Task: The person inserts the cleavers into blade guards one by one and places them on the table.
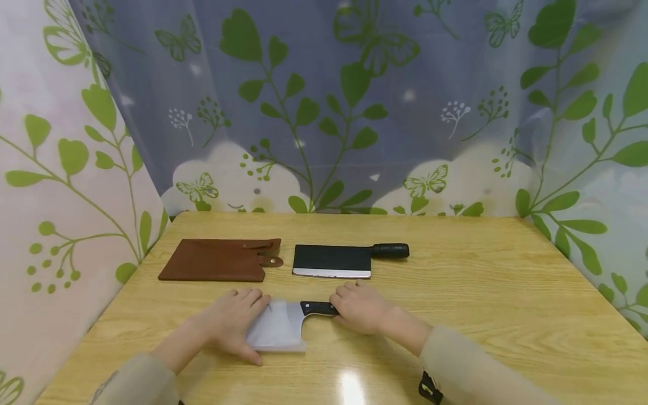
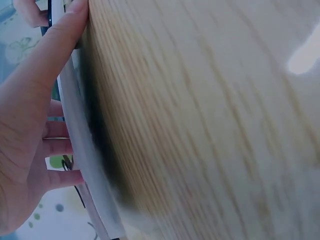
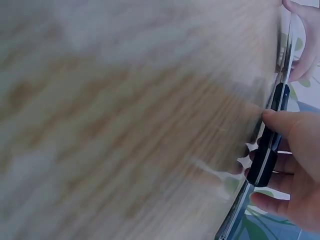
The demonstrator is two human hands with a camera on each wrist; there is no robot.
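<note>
cleaver (image 1: 295,323), silver blade mostly under a pale covering (image 1: 273,329), black riveted handle. near part of the table (image 1: 506,298); resting or just raised, cannot tell. left hand (image 1: 235,320): thumb and fingers clamped across the blade's left end. right hand (image 1: 361,308): fingers and thumb clamped on the handle. beyond: brown sheath (image 1: 212,260), black cleaver (image 1: 331,259) to its right.

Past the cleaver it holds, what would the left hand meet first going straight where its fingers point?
Probably the black cleaver, near its left end in the head view, though the exact line is unclear.
</note>
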